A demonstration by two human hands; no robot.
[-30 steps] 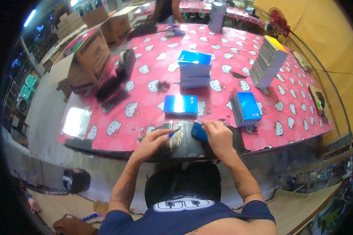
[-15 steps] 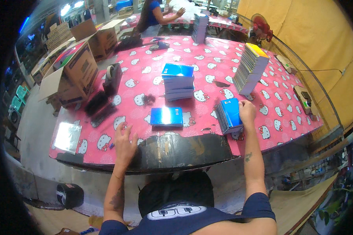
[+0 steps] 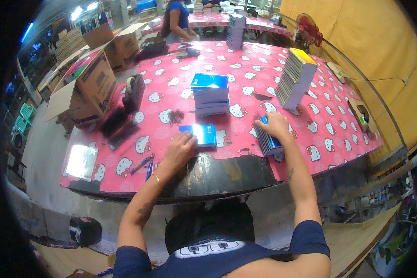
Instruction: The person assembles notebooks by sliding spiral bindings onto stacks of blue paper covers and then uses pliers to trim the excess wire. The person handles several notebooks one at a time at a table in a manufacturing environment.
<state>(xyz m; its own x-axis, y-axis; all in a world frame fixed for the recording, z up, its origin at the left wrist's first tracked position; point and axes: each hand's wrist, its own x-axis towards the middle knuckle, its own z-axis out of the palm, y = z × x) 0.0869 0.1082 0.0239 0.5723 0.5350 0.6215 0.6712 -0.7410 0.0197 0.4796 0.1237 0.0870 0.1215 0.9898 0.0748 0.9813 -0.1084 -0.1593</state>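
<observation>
Near the front of the table lies a small pile of blue-covered notebooks [image 3: 207, 135]. My left hand [image 3: 180, 147] is closed at the pile's left end, its fingers over the edge of the cover. To the right sits a low stack of spiral notebooks [image 3: 269, 142], also blue on top, with the dark spiral bindings along its left side. My right hand [image 3: 278, 127] lies over the far part of this stack, fingers bent around it and hiding most of the cover. Behind the pile stands a taller stack of blue notebooks [image 3: 210, 95].
A tall notebook stack with a yellow top [image 3: 295, 78] stands at right; another tall stack [image 3: 236, 32] is farther back. Left are a tape dispenser [image 3: 133, 92], black brushes [image 3: 116, 125], a clear plastic sheet [image 3: 81, 162], a blue cutter [image 3: 142, 164] and cardboard boxes [image 3: 90, 88]. A person [image 3: 177, 21] stands beyond.
My left hand has moved right and forward from the bare tabletop onto the blue notebook pile, uncovering the cutter. My right hand has shifted left over its stack. The far person has lowered their arms.
</observation>
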